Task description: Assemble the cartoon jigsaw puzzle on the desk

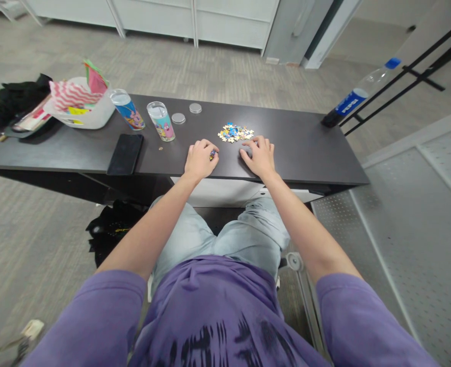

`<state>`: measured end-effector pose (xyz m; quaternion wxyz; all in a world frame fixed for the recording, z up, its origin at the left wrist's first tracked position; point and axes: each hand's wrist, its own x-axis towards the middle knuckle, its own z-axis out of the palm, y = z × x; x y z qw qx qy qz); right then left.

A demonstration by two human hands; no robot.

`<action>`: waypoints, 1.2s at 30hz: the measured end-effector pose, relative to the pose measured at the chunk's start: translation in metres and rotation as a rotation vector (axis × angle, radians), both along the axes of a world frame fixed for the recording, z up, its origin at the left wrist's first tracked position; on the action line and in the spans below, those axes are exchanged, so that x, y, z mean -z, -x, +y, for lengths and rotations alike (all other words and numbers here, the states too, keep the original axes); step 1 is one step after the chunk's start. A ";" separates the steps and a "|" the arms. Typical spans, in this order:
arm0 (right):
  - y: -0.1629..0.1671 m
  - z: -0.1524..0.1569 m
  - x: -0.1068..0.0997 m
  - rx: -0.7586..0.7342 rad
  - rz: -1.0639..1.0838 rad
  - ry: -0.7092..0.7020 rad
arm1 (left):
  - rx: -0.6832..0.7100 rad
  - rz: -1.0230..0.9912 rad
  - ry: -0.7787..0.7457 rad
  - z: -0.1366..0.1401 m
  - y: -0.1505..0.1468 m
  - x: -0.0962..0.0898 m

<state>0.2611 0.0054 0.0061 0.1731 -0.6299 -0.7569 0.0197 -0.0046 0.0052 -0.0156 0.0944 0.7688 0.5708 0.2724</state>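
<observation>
My left hand rests at the table's front edge, closed on small dark, colourful puzzle pieces that show between thumb and fingers. To its right, my right hand lies on the tabletop with fingers bent and thumb apart, and nothing shows in it. Just beyond both hands is a loose heap of jigsaw pieces, some with blue faces, many with pale backs. The right fingertips are close to the heap's near right side; whether they touch a piece I cannot tell.
Left on the dark table stand two clear printed canisters, one pink-and-teal, one blue. Metal lids lie beside them. A black phone, a white basket and a Pepsi bottle are also there.
</observation>
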 end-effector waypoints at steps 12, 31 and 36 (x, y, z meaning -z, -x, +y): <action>0.036 0.050 0.009 0.084 0.112 0.021 | -0.014 0.046 0.012 -0.001 -0.001 -0.003; 0.022 0.031 0.004 0.014 0.092 -0.015 | 0.055 0.097 0.055 -0.006 -0.003 -0.011; 0.023 0.028 0.004 0.088 0.076 0.006 | 0.142 0.136 0.036 -0.006 -0.003 -0.009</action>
